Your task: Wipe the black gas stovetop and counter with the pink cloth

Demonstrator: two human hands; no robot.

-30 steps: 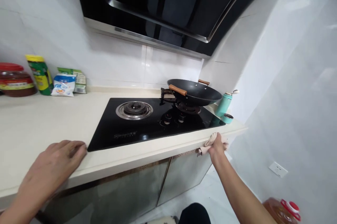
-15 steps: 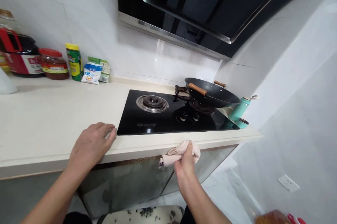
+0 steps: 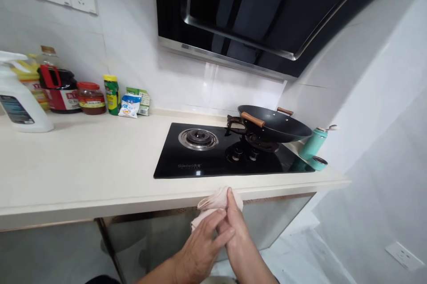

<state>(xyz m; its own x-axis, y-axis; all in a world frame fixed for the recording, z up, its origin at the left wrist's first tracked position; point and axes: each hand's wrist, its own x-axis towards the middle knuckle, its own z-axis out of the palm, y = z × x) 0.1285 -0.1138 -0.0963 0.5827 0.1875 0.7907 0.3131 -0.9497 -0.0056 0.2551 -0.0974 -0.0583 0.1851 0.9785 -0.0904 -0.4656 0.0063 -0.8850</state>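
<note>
A folded pale pink cloth (image 3: 216, 199) is held just below the front edge of the counter. My right hand (image 3: 237, 226) is closed round it, with the thumb lying up along the cloth. My left hand (image 3: 202, 246) meets it from the left, fingers bent on the lower part of the cloth and the thumb against the right hand. Some of the left fingertips are hidden. Behind both hands lies the black glass gas hob (image 3: 213, 170), with a bare burner (image 3: 198, 138) at its left.
A black wok (image 3: 280, 123) with wooden handles sits on the right burner. Beside it are a teal bottle (image 3: 312, 144) and its cap (image 3: 318, 163). Left stand a spray bottle (image 3: 25, 106), a sauce jug (image 3: 62, 90), a red-lidded jar (image 3: 91, 99) and packets (image 3: 130, 106). Above hangs the range hood (image 3: 227, 12).
My left hand has left the countertop and come right to the cloth and my right hand. The right hand keeps the cloth. The view has shifted left, showing the spray bottle and wall sockets.
</note>
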